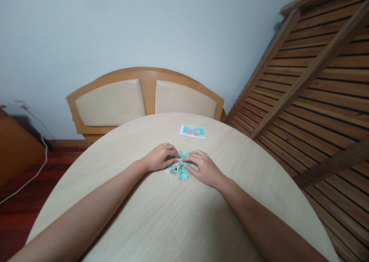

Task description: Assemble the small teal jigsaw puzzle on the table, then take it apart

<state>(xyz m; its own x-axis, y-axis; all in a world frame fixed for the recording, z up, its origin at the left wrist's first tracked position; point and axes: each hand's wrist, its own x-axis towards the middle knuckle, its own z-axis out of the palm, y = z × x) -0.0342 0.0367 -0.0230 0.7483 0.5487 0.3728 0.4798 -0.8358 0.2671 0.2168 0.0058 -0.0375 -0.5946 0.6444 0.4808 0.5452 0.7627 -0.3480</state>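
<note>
A small heap of jigsaw puzzle pieces (181, 171), mostly turquoise with some white, yellow and pink, lies on the round table. At its left edge, my left hand (162, 156) rests with bent fingers reaching over the pieces. My right hand (203, 166) touches the heap from the right, its fingers stretched out and the thumb apart. Neither hand shows a piece lifted off the table. The fingertips cover part of the heap. Beyond it lies a small picture card (192, 131) with a turquoise background and pink and yellow cartoon figures.
The pale wooden table (138, 219) fills the foreground. Behind it, a wooden headboard (150, 85) with cream panels stands against the wall. A slatted wooden frame (311, 81) leans at the right. On the left, a white cable (43, 162) runs down to the dark red floor.
</note>
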